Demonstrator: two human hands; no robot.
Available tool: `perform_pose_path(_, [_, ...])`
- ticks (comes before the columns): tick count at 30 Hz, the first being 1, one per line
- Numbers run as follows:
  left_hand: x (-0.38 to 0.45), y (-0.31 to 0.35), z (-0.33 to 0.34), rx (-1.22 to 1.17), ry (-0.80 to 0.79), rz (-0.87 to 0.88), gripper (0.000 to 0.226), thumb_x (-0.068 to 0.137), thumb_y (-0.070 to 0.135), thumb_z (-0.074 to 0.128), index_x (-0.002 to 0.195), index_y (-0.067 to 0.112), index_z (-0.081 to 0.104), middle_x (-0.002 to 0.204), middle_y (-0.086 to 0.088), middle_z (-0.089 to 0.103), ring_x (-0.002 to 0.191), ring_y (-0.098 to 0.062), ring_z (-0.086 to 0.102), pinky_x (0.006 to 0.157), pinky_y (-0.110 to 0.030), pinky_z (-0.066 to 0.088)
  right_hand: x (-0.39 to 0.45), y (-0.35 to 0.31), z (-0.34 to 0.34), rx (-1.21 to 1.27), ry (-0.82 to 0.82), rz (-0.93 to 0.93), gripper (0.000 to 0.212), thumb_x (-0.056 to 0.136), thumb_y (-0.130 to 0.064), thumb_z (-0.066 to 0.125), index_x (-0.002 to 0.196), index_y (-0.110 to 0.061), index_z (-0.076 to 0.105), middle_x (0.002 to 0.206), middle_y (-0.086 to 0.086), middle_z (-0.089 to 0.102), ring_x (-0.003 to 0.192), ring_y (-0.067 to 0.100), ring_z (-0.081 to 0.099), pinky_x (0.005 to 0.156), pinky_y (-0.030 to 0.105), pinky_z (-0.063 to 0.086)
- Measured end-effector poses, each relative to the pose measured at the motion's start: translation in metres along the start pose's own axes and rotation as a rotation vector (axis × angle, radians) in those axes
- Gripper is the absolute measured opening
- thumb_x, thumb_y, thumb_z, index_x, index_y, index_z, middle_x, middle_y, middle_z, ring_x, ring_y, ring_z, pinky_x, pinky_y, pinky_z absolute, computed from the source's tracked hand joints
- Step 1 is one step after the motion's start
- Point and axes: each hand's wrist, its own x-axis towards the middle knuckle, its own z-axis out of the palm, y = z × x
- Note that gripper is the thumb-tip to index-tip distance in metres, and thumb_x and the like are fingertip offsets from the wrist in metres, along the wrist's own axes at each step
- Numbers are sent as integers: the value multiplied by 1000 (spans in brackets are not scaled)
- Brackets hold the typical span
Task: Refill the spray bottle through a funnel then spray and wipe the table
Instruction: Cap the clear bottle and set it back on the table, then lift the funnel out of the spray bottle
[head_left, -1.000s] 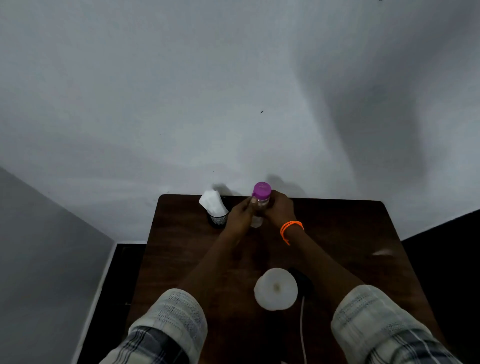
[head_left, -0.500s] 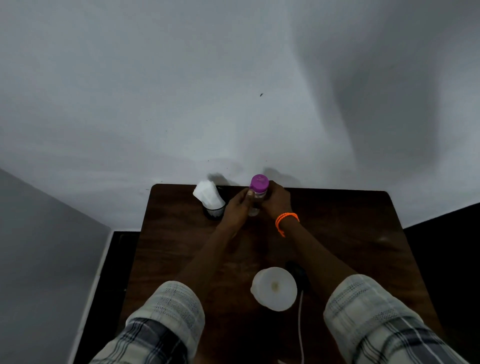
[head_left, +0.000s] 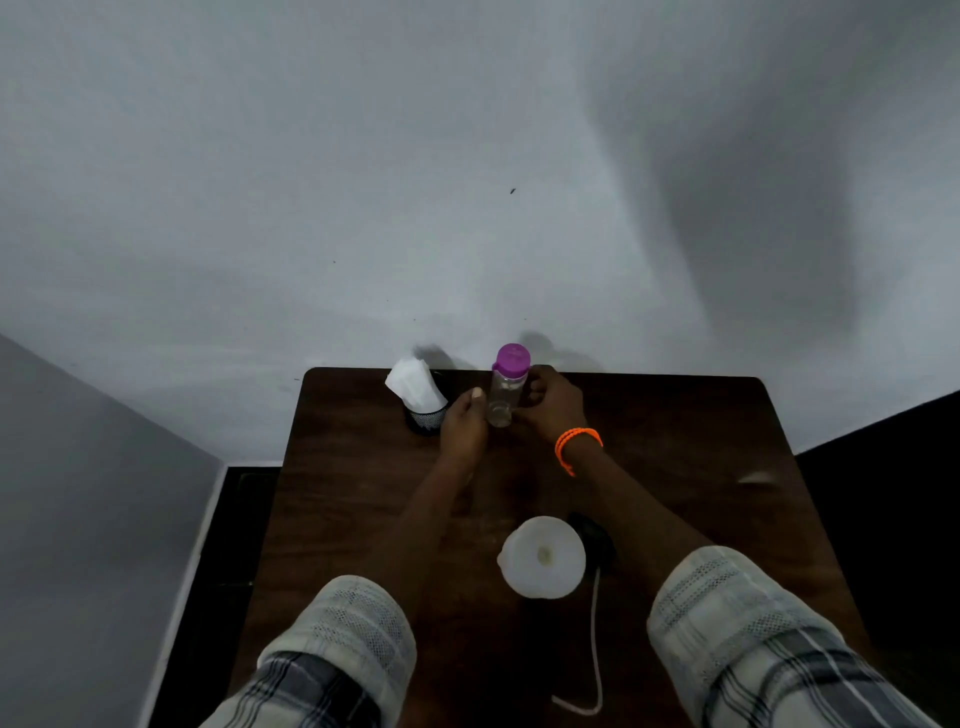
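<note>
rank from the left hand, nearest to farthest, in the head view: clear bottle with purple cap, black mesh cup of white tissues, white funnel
1. Clear bottle with purple cap, touching the left hand on its right.
2. Black mesh cup of white tissues, just left.
3. White funnel, nearer the person.

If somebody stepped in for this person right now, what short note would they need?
Left hand: beside the bottle, thumb up; grip unclear.
Right hand: fingers curled at the bottle's other side.
Bottle: upright at the table's far edge, purple cap on.
White funnel: near the person, on the table.
Tissues: in a black holder, left of the bottle.
Done: nothing visible.
Left: uncap, fill through funnel, spray, wipe.
</note>
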Motion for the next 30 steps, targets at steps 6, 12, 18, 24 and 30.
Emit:
perform_pose_path(6, [-27, -17, -11, -20, -7, -83, 41, 85, 61, 56, 82, 24, 73, 86, -11, 70, 87, -30, 65, 84, -46, 52, -29, 16, -13, -10, -8, 91, 71, 60, -12, 95, 124, -4, 65, 106, 14, 70, 90, 19, 63, 89, 31, 54])
perform_pose_path(12, [-81, -8, -19, -152, -6, -192, 33, 101, 33, 57, 71, 21, 62, 66, 0, 50, 56, -13, 48, 51, -25, 38, -76, 28, -26, 58, 46, 119, 47, 64, -15, 94, 106, -8, 74, 96, 10, 75, 89, 18, 68, 93, 40, 57])
perform_pose_path(18, [-146, -10, -27, -160, -9, -229, 35, 96, 40, 66, 78, 11, 63, 61, -2, 54, 50, -12, 48, 48, -26, 38, -133, 39, -44, 144, 65, 104, 27, 75, -27, 89, 98, -18, 78, 93, 0, 77, 89, 15, 73, 84, 41, 62])
perform_pose_path(24, [-188, -23, -36, -100, -84, -282, 34, 89, 39, 75, 81, 8, 66, 67, -10, 63, 55, -19, 56, 54, -31, 45, -184, 55, -56, 199, 32, 67, 19, 81, -40, 80, 95, -26, 79, 88, -7, 77, 85, 9, 73, 76, 41, 63])
perform_pose_path(30, [-204, -19, -32, -172, -90, -206, 21, 92, 22, 73, 102, 4, 76, 75, -13, 68, 63, -17, 62, 61, -30, 53, -202, 53, -57, 259, 49, 73, 17, 84, -19, 81, 101, -18, 78, 94, -2, 77, 87, 16, 74, 73, 41, 62])
